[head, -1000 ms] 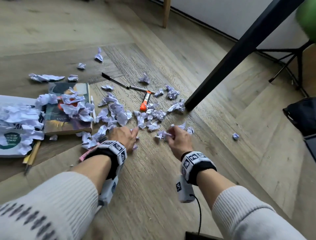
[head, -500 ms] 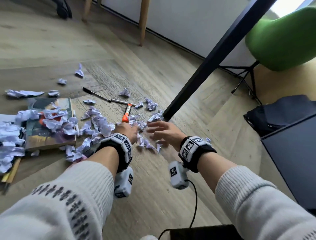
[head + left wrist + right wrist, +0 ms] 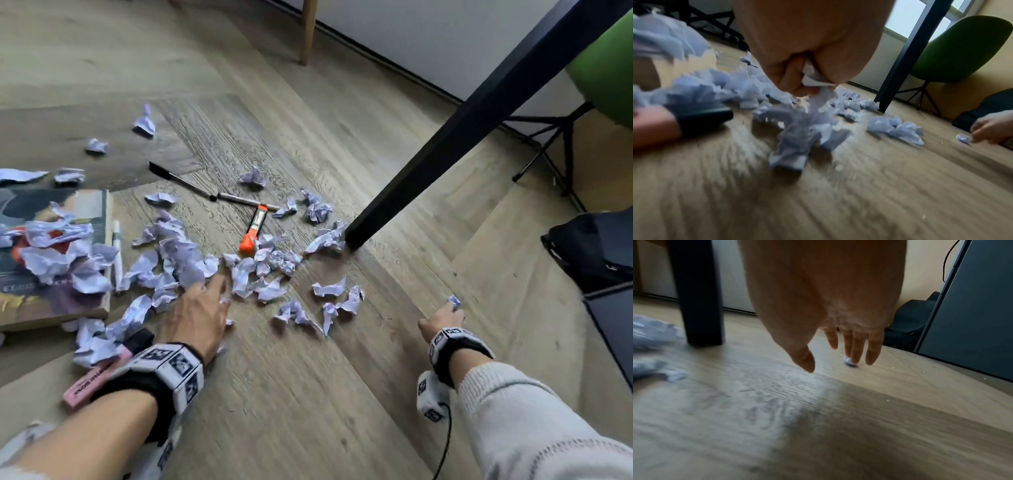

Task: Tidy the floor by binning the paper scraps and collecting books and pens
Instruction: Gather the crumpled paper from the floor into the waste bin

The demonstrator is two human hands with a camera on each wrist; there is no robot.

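Crumpled pale-blue paper scraps point(image 3: 191, 263) litter the wooden floor. My left hand point(image 3: 202, 305) sits at the near edge of the pile; in the left wrist view its fingers point(image 3: 789, 76) curl round a wad of scraps point(image 3: 812, 78). My right hand point(image 3: 445, 313) reaches far right with straight fingers point(image 3: 856, 352), touching a lone small scrap point(image 3: 849, 361) point(image 3: 455, 301). A book point(image 3: 92, 219) lies left under more scraps. An orange marker point(image 3: 255, 229), a black pen point(image 3: 181, 180), a silver pen point(image 3: 246, 202), a white pen point(image 3: 117, 253) and a pink highlighter point(image 3: 92, 380) lie around.
A black table leg point(image 3: 445, 137) stands on the floor just right of the pile. A green chair point(image 3: 603, 68) on a black base is behind it. A black bag point(image 3: 596, 246) and a dark panel point(image 3: 613, 325) border the right side.
My right hand has left the pile and moved right to the lone scrap, fingers now straight. My left hand stays at the pile, still holding scraps.
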